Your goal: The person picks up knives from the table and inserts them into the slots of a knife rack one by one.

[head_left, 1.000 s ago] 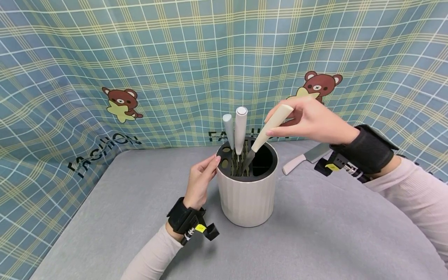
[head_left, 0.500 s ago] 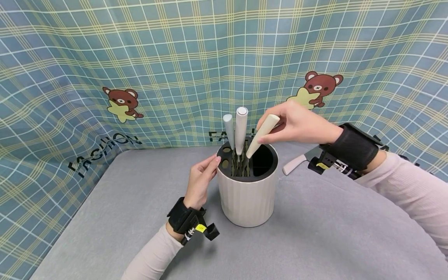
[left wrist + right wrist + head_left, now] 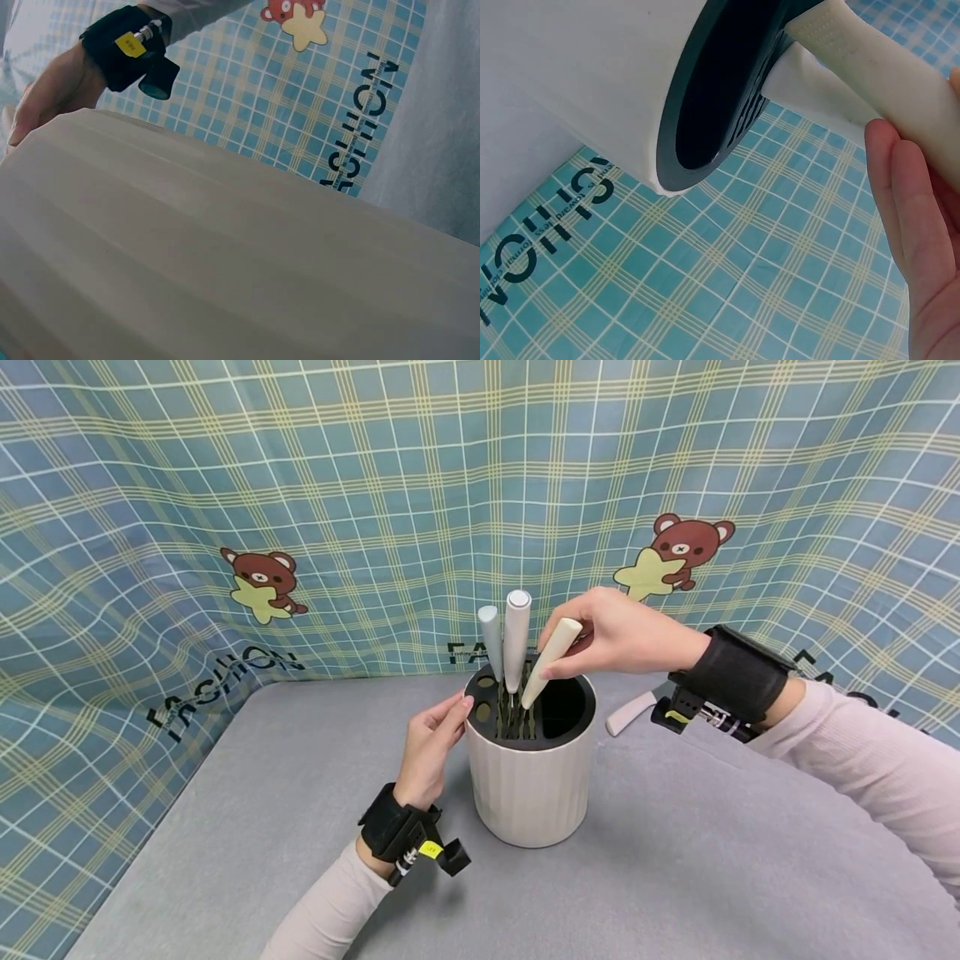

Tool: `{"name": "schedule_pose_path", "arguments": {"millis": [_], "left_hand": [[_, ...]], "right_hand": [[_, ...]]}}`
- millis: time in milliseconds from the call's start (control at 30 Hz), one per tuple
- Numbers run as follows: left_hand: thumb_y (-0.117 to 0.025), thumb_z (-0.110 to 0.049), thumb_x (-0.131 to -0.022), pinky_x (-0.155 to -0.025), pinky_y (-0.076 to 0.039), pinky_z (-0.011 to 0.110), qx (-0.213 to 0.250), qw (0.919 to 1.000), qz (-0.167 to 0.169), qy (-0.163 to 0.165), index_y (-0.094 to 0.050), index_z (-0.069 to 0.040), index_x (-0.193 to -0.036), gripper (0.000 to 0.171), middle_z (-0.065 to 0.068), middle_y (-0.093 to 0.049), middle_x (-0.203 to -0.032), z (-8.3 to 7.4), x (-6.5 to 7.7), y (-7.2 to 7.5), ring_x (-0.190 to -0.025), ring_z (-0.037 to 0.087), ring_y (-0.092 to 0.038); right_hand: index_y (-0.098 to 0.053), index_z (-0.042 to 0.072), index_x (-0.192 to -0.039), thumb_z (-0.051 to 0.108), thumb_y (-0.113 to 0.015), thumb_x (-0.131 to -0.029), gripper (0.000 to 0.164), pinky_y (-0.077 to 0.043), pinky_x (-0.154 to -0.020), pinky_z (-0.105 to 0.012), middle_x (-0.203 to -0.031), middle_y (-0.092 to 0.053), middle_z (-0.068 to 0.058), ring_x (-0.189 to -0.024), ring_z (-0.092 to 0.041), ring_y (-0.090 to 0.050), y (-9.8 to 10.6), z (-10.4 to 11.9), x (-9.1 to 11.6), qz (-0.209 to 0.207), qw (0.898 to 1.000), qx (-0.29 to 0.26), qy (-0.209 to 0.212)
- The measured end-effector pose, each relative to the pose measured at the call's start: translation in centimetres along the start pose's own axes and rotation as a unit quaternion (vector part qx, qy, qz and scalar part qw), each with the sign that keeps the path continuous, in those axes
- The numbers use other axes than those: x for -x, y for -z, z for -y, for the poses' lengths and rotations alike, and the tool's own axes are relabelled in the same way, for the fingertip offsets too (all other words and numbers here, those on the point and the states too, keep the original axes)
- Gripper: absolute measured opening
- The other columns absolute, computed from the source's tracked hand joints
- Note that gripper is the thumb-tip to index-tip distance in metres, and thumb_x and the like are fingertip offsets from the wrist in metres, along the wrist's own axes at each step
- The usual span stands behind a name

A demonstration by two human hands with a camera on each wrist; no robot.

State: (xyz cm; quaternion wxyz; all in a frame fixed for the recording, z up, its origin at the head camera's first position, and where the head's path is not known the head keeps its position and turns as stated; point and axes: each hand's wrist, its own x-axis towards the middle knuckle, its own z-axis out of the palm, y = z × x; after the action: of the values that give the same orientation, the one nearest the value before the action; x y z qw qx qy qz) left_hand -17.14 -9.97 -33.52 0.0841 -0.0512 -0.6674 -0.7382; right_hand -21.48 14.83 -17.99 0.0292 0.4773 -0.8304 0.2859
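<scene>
A white ribbed knife holder (image 3: 528,793) with a black slotted top (image 3: 551,742) stands upright in the head view. My left hand (image 3: 431,747) touches its left rim with thumb and fingers extended. My right hand (image 3: 626,631) pinches the cream handle of a knife (image 3: 550,667) tilted over the slots; its blade is hidden inside. Beside it, a white handle (image 3: 517,639) and a pale blue handle (image 3: 491,639) stick up from the holder. In the right wrist view, my fingertips (image 3: 911,172) lie against the cream handle. The holder's wall (image 3: 225,247) fills most of the left wrist view.
Another knife with a pale pink handle (image 3: 628,714) lies on the grey tablecloth (image 3: 660,860) right of the holder, its blade mostly hidden behind my right wrist. A plaid curtain (image 3: 375,527) with bear prints hangs behind the table.
My right hand has moved down and left with the cream-handled knife, and its blade has sunk out of sight into the slots. My left hand has stayed at the rim.
</scene>
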Motion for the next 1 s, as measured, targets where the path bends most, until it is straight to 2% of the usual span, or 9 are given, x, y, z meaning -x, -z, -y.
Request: {"name": "schedule_pose_path", "arguments": {"millis": [267, 633, 1000], "left_hand": [[-0.059, -0.02, -0.097, -0.111, -0.044, 0.033, -0.004, 1.0, -0.004, -0.001, -0.052, 0.004, -0.137, 0.046, 0.017, -0.049, -0.144, -0.03, 0.01, 0.0, -0.134, 0.025, -0.046], [-0.059, -0.02, -0.098, -0.111, -0.044, 0.034, -0.002, 1.0, -0.007, 0.004, -0.052, 0.003, -0.137, 0.046, 0.016, -0.049, -0.144, 0.09, -0.04, -0.04, -0.134, 0.024, -0.047], [-0.059, -0.021, -0.098, -0.11, -0.044, 0.03, -0.001, 0.9999, -0.009, 0.008, -0.052, 0.003, -0.137, 0.047, 0.015, -0.049, -0.144, 0.06, -0.14, -0.12, -0.133, 0.024, -0.048]], "right_hand": [[-0.073, 0.012, -0.09, 0.018, -0.079, -0.082, 0.011, -0.043, -0.053, -0.022, -0.078, -0.065, 0.003, -0.062, -0.01, -0.051, 0.07, 0.21, -0.12, 0.007, 1.0, 0.008, -0.004], [-0.072, 0.008, -0.095, 0.015, -0.079, -0.082, 0.016, -0.047, -0.057, -0.023, -0.079, -0.065, 0.0, -0.066, -0.012, -0.054, -0.1, 0.05, 0.19, 0.001, 0.999, -0.005, -0.035], [-0.072, 0.007, -0.093, 0.013, -0.079, -0.082, 0.014, -0.057, -0.07, -0.024, -0.089, -0.067, -0.003, -0.078, -0.014, -0.061, -0.27, -0.22, 0.54, -0.005, 0.997, -0.042, -0.058]]}}
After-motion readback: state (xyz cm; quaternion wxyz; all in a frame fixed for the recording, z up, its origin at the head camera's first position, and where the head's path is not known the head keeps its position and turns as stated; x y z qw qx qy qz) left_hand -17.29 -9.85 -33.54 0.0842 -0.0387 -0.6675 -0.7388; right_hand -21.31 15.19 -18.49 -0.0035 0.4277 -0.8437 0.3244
